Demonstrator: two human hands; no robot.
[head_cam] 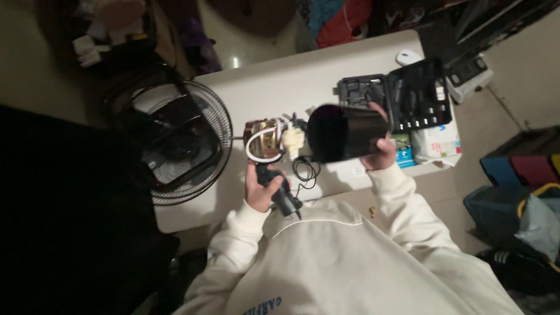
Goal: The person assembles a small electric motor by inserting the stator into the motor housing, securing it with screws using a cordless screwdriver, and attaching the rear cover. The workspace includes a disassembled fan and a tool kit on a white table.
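Note:
My left hand [261,188] grips the black neck of a fan's bare motor assembly [267,141], which shows copper windings, white wires and a cream plastic part. My right hand [381,153] holds a black cylindrical motor cover [345,133] just right of the motor, its open end turned toward it. A thin black cord [304,171] hangs below the motor. Both hands are raised above the white table [280,87].
A round black wire fan guard [186,146] lies on the table's left part. An open black tool case [402,96] sits at the right, with a white mouse [408,57] behind it and small boxes [431,146] in front. Bags and clutter stand on the floor around.

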